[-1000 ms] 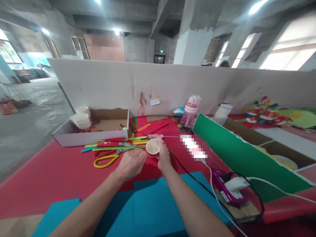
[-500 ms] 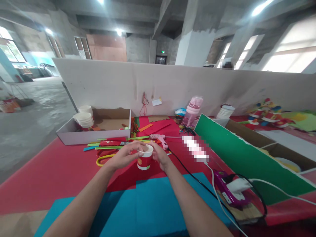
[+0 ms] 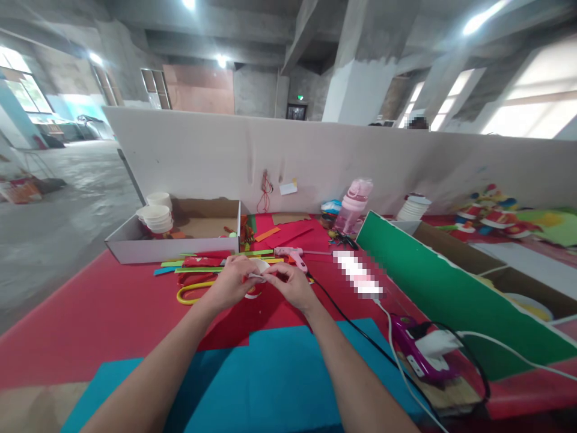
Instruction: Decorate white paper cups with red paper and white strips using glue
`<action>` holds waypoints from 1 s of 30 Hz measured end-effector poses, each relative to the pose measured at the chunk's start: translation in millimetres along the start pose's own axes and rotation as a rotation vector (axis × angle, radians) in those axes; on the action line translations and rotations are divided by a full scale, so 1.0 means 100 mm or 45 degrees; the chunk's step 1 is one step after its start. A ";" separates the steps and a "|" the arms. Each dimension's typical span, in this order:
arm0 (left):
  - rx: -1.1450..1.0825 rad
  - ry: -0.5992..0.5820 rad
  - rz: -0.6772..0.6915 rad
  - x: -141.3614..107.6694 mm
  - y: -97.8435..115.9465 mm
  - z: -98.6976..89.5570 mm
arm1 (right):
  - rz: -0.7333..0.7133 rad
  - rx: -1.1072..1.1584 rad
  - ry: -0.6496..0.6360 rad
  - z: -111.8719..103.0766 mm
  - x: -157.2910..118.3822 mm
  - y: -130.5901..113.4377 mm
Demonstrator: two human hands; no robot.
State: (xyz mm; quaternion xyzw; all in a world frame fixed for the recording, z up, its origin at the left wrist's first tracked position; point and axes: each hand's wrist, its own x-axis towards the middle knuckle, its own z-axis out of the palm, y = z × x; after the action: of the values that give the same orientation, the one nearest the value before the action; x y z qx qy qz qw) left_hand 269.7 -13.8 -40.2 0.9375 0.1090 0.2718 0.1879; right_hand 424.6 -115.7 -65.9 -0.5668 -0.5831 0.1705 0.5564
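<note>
A broad table with a red covering (image 3: 108, 319) fills the near part of the scene, and a flat blue sheet (image 3: 293, 379) lies along its near side. Far left, a shallow cardboard box with pale walls (image 3: 175, 249) holds a stack of white cups (image 3: 159, 224). Over the table's middle, beyond the sheet, the left hand (image 3: 233, 281) and right hand (image 3: 292, 287) come together, fingers curled and nearly closed, pinching the near rim of a small red-and-white cup (image 3: 259, 264), apparently paper. The cup sits between the hands, mostly hidden by them; whether its base touches the table, I cannot tell. Just left are yellow-handled scissors (image 3: 193, 294); just beyond, to the right, a pink plastic glue gun (image 3: 295, 257).

The cup should be very light, its thin wall soft enough to dent or crease under a hard squeeze, though hardly breakable. The rim is probably the stiffest part, good for a fingertip grip; lower down, a loose wrap suits better.
</note>
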 end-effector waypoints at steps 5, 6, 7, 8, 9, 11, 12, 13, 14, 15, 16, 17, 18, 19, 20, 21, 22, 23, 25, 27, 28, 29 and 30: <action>0.195 0.043 0.123 -0.01 0.04 0.04 | 0.115 0.228 -0.032 0.05 0.00 0.06; 0.211 0.056 0.127 -0.01 0.04 0.04 | 0.130 0.270 -0.044 0.04 0.00 0.06; 0.215 0.069 0.125 -0.02 0.03 0.05 | 0.150 0.315 -0.055 0.03 0.00 0.04; 0.206 0.082 0.120 -0.02 0.01 0.05 | 0.173 0.364 -0.065 0.01 0.00 0.02; 0.184 0.092 0.113 -0.02 0.00 0.05 | 0.196 0.412 -0.072 -0.01 0.00 0.00; 0.106 0.100 0.100 -0.01 -0.02 0.06 | 0.228 0.485 -0.081 -0.04 0.00 -0.04; 0.057 0.105 0.091 -0.01 -0.03 0.06 | 0.234 0.505 -0.088 -0.05 0.00 -0.06; 0.010 0.110 0.081 -0.01 -0.02 0.06 | 0.236 0.507 -0.092 -0.06 -0.01 -0.06; -0.028 0.115 0.073 0.00 -0.02 0.06 | 0.230 0.486 -0.085 -0.06 -0.01 -0.07; -0.049 0.119 0.067 0.00 -0.01 0.06 | 0.214 0.434 -0.069 -0.06 -0.01 -0.06; -0.052 0.121 0.062 0.00 0.00 0.06 | 0.186 0.355 -0.042 -0.05 -0.01 -0.05; -0.042 0.120 0.061 0.00 0.01 0.07 | 0.149 0.259 -0.011 -0.05 -0.02 -0.04; -0.027 0.117 0.061 0.00 0.01 0.08 | 0.106 0.162 0.013 -0.05 -0.02 -0.03; -0.016 0.117 0.061 -0.01 0.00 0.08 | 0.064 0.083 0.023 -0.04 -0.02 -0.02; -0.014 0.121 0.057 -0.01 0.00 0.09 | 0.029 0.032 0.015 -0.04 -0.02 -0.01; -0.021 0.126 0.051 -0.01 -0.01 0.09 | 0.006 0.009 -0.006 -0.05 -0.02 0.00; -0.032 0.128 0.045 -0.01 -0.02 0.10 | -0.009 0.001 -0.029 -0.05 -0.02 0.00; -0.041 0.129 0.039 -0.02 -0.03 0.10 | -0.018 -0.002 -0.047 -0.05 -0.02 0.01; -0.041 0.119 0.041 -0.01 -0.02 0.11 | -0.037 -0.030 -0.055 -0.05 -0.03 0.01; -0.036 0.097 0.059 -0.01 0.02 0.10 | -0.057 -0.081 -0.029 -0.05 -0.03 0.02; -0.045 0.085 0.071 0.00 0.04 0.10 | -0.062 -0.105 -0.014 -0.06 -0.03 0.02; -0.065 0.077 0.079 0.00 0.06 0.10 | -0.059 -0.118 -0.002 -0.06 -0.03 0.03; -0.099 0.074 0.082 0.00 0.08 0.09 | -0.045 -0.113 0.007 -0.07 -0.03 0.03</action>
State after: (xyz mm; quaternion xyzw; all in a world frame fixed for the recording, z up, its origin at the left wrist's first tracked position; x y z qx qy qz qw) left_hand 275.8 -23.3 -43.8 0.9243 0.0736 0.3088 0.2121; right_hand 431.4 -120.0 -67.3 -0.5809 -0.5985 0.1331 0.5354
